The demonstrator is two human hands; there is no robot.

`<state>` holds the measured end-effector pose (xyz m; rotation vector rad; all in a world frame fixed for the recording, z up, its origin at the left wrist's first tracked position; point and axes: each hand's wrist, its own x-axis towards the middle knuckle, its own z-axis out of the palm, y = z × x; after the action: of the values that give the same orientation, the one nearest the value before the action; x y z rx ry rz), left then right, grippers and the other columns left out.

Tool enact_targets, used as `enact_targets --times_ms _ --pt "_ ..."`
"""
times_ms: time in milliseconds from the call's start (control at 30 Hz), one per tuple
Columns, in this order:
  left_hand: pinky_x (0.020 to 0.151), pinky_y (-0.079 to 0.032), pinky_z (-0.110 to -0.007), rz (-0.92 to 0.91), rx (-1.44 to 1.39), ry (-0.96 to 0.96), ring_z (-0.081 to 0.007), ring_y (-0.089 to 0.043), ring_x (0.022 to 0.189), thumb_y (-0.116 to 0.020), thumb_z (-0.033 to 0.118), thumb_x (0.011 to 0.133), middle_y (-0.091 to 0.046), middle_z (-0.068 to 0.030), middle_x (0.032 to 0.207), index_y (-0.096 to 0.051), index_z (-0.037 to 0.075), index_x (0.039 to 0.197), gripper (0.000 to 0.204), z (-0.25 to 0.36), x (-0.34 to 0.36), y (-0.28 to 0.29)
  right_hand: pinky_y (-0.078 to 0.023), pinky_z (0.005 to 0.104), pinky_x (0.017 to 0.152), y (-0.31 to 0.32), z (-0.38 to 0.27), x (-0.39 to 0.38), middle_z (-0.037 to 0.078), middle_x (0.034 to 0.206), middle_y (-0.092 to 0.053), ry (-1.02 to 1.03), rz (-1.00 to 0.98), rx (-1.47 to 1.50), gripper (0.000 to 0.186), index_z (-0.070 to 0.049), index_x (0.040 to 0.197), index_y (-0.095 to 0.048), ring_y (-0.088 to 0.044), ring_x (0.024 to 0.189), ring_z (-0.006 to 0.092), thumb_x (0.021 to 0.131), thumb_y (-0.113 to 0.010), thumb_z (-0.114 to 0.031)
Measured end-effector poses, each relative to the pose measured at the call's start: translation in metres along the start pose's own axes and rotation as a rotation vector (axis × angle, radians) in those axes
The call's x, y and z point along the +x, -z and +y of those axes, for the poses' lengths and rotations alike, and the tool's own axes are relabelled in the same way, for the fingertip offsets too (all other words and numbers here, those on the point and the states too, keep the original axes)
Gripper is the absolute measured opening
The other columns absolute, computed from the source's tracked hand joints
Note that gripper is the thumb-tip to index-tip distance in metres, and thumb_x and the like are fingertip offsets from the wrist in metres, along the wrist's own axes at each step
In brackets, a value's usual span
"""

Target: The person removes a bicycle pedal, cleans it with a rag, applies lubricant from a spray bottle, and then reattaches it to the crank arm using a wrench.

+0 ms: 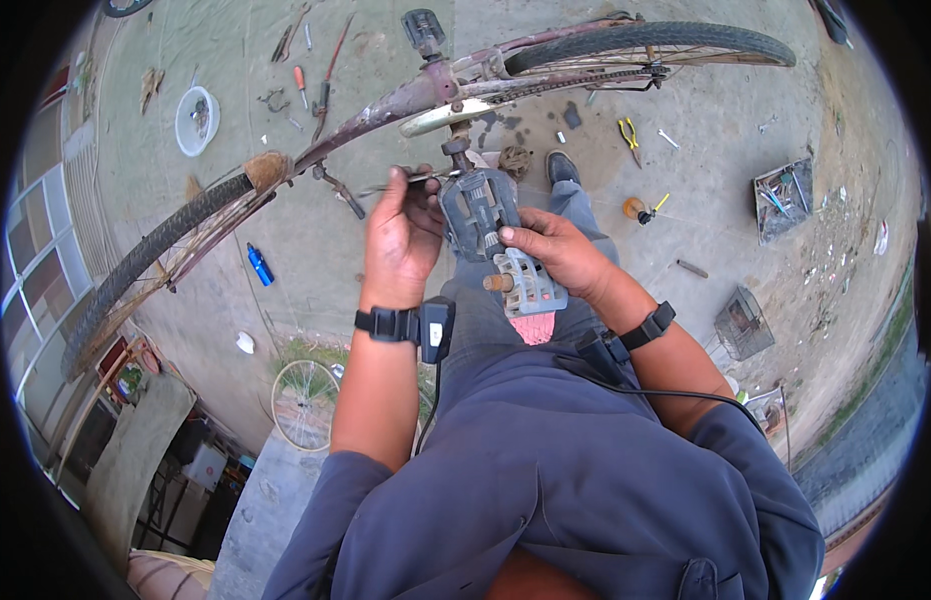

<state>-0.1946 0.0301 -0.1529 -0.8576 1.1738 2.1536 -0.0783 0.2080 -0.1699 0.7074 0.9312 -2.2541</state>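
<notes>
A black bicycle pedal [482, 212] sits at the end of the crank in front of me. My left hand [400, 230] is closed around a thin metal tool, seemingly a wrench [385, 187], reaching toward the pedal's axle. The thumb and fingers of my right hand [565, 250] pinch the black pedal's right edge. Against that hand's underside is a loose grey pedal [533, 285] with a rusty threaded axle; whether fingers also hold it, I cannot tell. Below it shows a pink cloth-like piece [533, 328]. The worn purple bicycle [395, 103] stretches across the upper view.
On the ground are a white bowl [197, 121], a screwdriver [300, 84], yellow-handled pliers [627, 135], a spanner [668, 139] and a blue bottle [259, 264]. A tool tray [783, 200] and a wire basket [743, 324] stand on the right. A bare wheel [305, 404] is lower left.
</notes>
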Motion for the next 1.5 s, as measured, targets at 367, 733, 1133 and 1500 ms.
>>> enact_targets --times_ms 367,733,1133,1500 --pt "0.070 -0.055 -0.033 0.036 0.318 -0.458 -0.0217 -0.067 0.081 -0.059 0.019 0.102 -0.065 -0.0105 0.098 -0.054 0.004 0.104 0.015 0.017 -0.024 -0.007 -0.053 0.0243 0.072 -0.002 -0.001 0.000 0.002 0.095 -0.068 -0.018 -0.003 0.017 0.038 0.000 0.114 -0.063 -0.064 0.081 0.0076 0.097 -0.066 -0.034" --pt "0.072 -0.054 -0.031 -0.047 0.516 -0.521 -0.0206 -0.066 0.084 -0.063 0.013 0.098 -0.066 -0.0082 0.095 -0.059 0.004 0.093 0.011 0.007 -0.022 -0.020 -0.053 0.0242 0.074 0.001 -0.004 -0.003 0.003 0.097 -0.069 -0.008 0.000 0.004 0.038 0.001 0.115 -0.063 -0.063 0.083 0.0078 0.097 -0.066 -0.032" --pt "0.073 -0.056 -0.033 0.029 0.237 -0.338 -0.0210 -0.068 0.085 -0.059 0.022 0.101 -0.068 -0.0102 0.098 -0.056 0.005 0.105 0.018 0.017 -0.019 0.000 -0.053 0.0236 0.073 0.002 0.001 0.002 0.000 0.096 -0.067 -0.037 -0.002 -0.001 0.031 -0.002 0.113 -0.062 -0.062 0.082 0.0062 0.098 -0.064 -0.029" --pt "0.069 -0.054 -0.030 -0.158 0.982 -0.875 -0.0186 -0.065 0.077 -0.066 0.009 0.096 -0.065 -0.0065 0.091 -0.055 0.003 0.096 0.013 0.014 -0.030 -0.032 -0.052 0.0244 0.073 0.000 -0.003 -0.003 0.002 0.095 -0.068 0.019 0.003 -0.038 0.036 0.000 0.114 -0.064 -0.062 0.082 0.0072 0.097 -0.066 -0.032"
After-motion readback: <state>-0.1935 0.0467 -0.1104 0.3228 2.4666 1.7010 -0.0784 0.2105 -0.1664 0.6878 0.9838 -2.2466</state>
